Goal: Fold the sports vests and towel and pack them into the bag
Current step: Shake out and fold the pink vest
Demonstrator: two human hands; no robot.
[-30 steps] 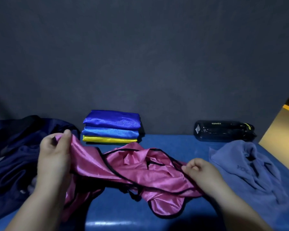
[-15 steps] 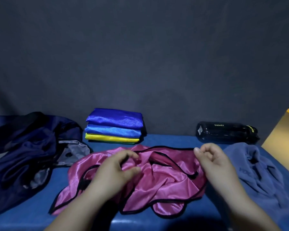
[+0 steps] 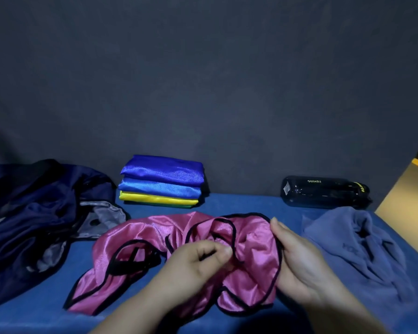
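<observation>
The left hand (image 3: 193,261) and right hand (image 3: 297,256) have slid right along the vest (image 3: 140,237), which is still crumpled. Left of the vest the bag (image 3: 34,225) slumps, nothing visibly packed. Right of it the towel (image 3: 362,249) lies unfolded, and behind it sits a folded stack (image 3: 162,182). The left hand pinches the vest's middle and the right hand grips its edge.

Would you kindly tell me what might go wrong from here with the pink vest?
The pink vest is bunched, and the left hand and right hand both hold its right end, so its crossed black-trimmed loops may twist rather than flatten. The crumpled towel lies right beside the right hand and could get dragged along.
</observation>
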